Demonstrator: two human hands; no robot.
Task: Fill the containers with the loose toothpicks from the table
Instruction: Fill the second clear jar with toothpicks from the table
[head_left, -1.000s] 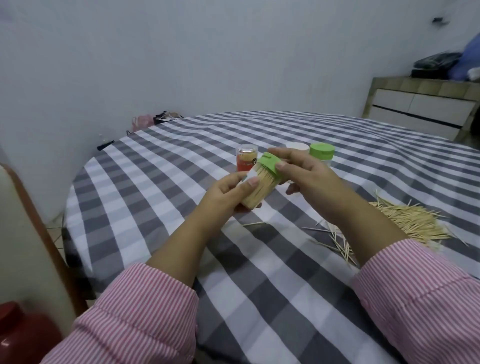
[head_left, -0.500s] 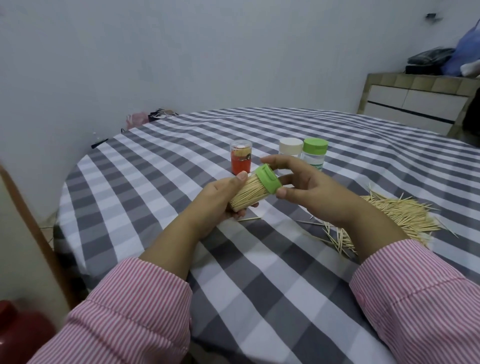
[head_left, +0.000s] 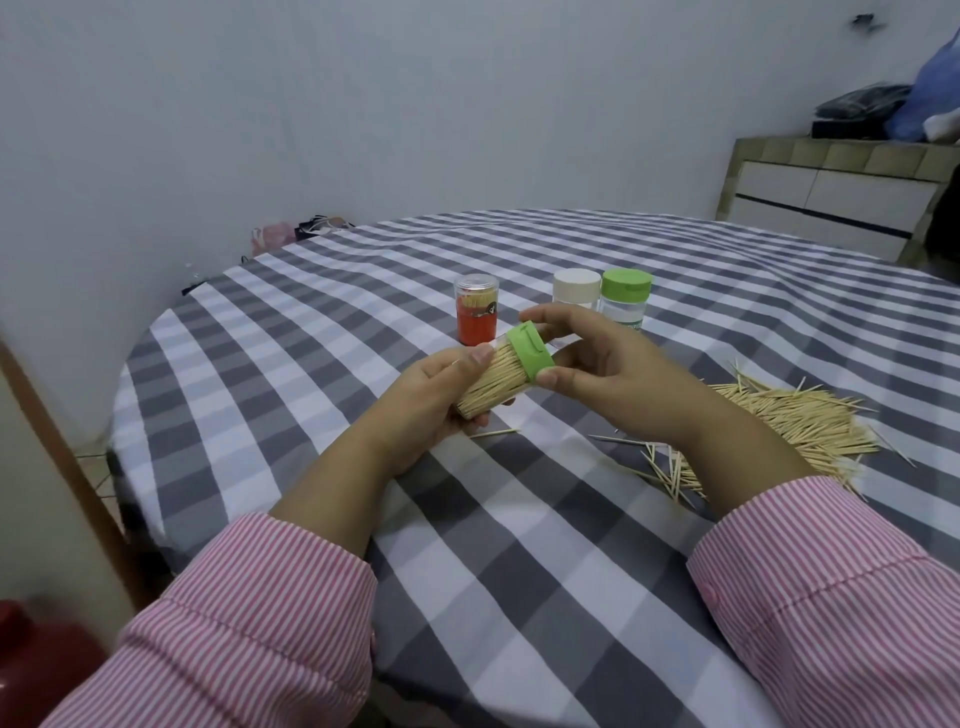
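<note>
Green-lidded toothpick container (head_left: 493, 382) gripped by left hand (head_left: 431, 410), right hand (head_left: 608, 364) pinching lid (head_left: 529, 349)

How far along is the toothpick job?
Done: the red jar stands packed with picks. In hand: the left hand grips a full clear jar while the right hand pinches its green lid. Left: the pile on the cloth; whether the two far jars are full cannot be told.
</note>
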